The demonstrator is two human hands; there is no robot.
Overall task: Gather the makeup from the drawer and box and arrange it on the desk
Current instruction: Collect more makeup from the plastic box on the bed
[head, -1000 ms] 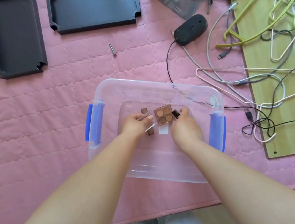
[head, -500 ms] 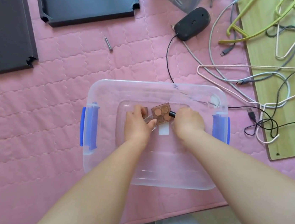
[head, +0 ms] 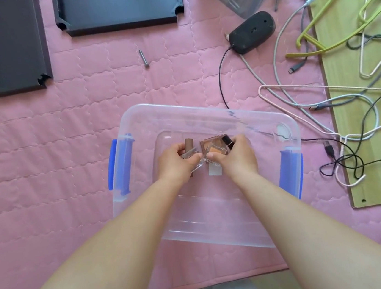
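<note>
Both hands are down inside the clear plastic box (head: pixel 181 116) with the blue latches, which sits on a pink quilted cover (head: pixel 52 142). The left hand (head: pixel 175 164) has its fingers curled around a couple of makeup bits: a brown tube (head: pixel 188 144) sticking out past the fingers and a small clear case (head: pixel 189 154) pinched against the thumb. The right hand (head: pixel 237 156) is gripping the eyeshadow palette (head: pixel 214 147), thumb on the near edge, and there's a small dark bottle (head: pixel 228 141) tucked between its fingers right beside the palette. So all the makeup is in the middle of the box, held just off or on the bottom, hard to tell which. Around the box: two dark drawer-like trays (head: pixel 117 6) up top, a lone screw (head: pixel 143 57), a black mouse (head: pixel 252 32) with its cable, and a tangle of wire hangers (head: pixel 338 30) and cords spilling over a wooden board (head: pixel 376 145) on the right.
</note>
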